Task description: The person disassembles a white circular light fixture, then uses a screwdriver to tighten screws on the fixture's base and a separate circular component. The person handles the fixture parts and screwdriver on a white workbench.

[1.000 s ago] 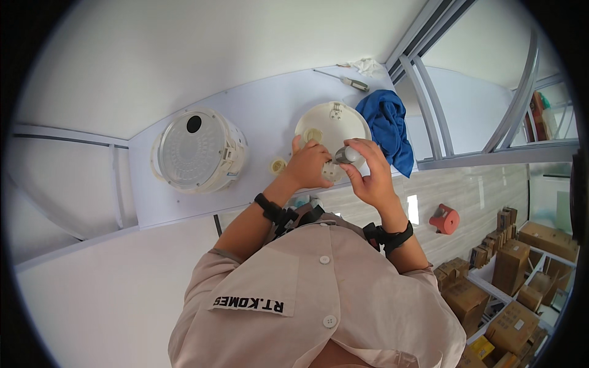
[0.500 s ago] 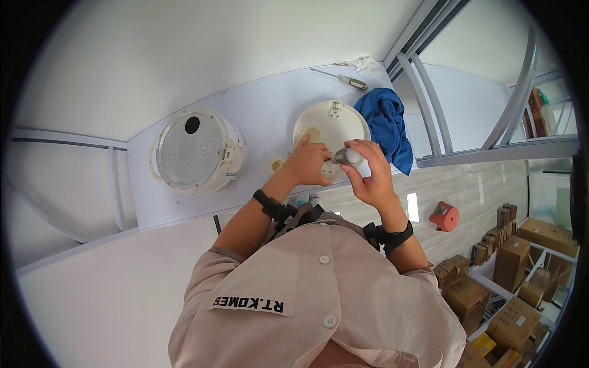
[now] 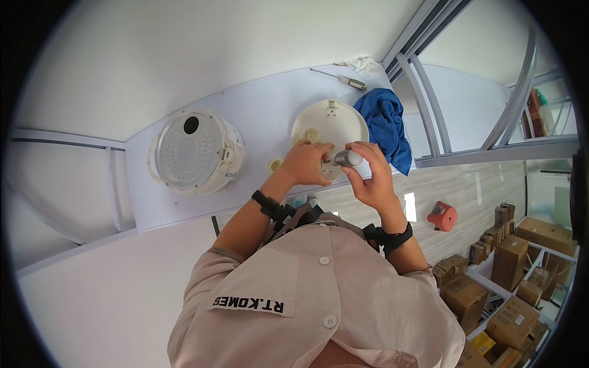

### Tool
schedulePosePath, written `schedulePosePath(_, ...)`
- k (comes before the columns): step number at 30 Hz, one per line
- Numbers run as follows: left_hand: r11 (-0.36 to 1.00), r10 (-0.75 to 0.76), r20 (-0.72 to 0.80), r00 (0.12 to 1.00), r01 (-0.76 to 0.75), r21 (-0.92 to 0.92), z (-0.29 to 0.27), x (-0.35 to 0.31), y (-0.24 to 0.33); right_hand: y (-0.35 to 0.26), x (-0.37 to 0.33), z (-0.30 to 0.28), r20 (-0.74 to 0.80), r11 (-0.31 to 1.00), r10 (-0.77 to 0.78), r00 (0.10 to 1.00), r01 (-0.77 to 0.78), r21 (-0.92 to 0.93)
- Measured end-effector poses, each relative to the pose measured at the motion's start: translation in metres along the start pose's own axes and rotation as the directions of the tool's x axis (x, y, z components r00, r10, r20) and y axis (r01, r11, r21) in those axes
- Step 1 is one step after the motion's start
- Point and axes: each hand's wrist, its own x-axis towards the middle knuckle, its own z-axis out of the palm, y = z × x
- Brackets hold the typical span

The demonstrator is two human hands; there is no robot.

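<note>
A round white lid (image 3: 347, 120) lies hollow side up on the table, with a small fitting (image 3: 332, 109) at its far edge. My left hand (image 3: 305, 163) is closed at the lid's near left edge, fingers bent over a pale plate-like part (image 3: 331, 172) there. In my right hand (image 3: 375, 180) is a screwdriver, its grey handle (image 3: 348, 158) between thumb and fingers. The shaft points toward the near edge of the lid; its tip is hidden. A pale round piece (image 3: 311, 135) sits inside the lid, and a small yellowish ring-shaped piece (image 3: 275, 165) lies left of my left hand.
A white round appliance (image 3: 195, 151) with a clear-topped cover stands at the left. Right of the lid is a crumpled blue cloth (image 3: 384, 126). A second screwdriver (image 3: 352, 82) and a white rag (image 3: 365, 65) lie behind. A red stool (image 3: 443, 216) and cardboard boxes (image 3: 510, 260) stand on the floor.
My left index finger has drawn down slightly from the pale round piece. My right hand has barely moved and keeps the screwdriver at the lid's near edge.
</note>
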Motion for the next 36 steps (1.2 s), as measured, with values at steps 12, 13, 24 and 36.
schedulePosePath(12, 0.953, 0.09, -0.141, 0.986, -0.044, 0.301, 0.001, -0.02, 0.009, 0.001, 0.001, -0.009, -0.029, 0.999, 0.01, 1.0, -0.011, -0.039)
schedulePosePath(13, 0.951, 0.059, -0.139, 0.988, -0.014, 0.308, 0.001, -0.021, 0.011, 0.001, 0.002, -0.01, -0.028, 0.999, 0.011, 1.0, -0.012, -0.044)
schedulePosePath(24, 0.972, 0.092, -0.222, 0.971, -0.04, 0.23, 0.013, -0.015, -0.009, 0.004, -0.003, -0.016, -0.024, 0.998, 0.042, 0.999, -0.043, -0.048)
schedulePosePath(36, 0.975, 0.033, -0.172, 0.985, 0.006, 0.222, 0.008, -0.01, 0.005, 0.004, -0.002, -0.02, -0.033, 0.998, 0.014, 0.999, -0.016, -0.056)
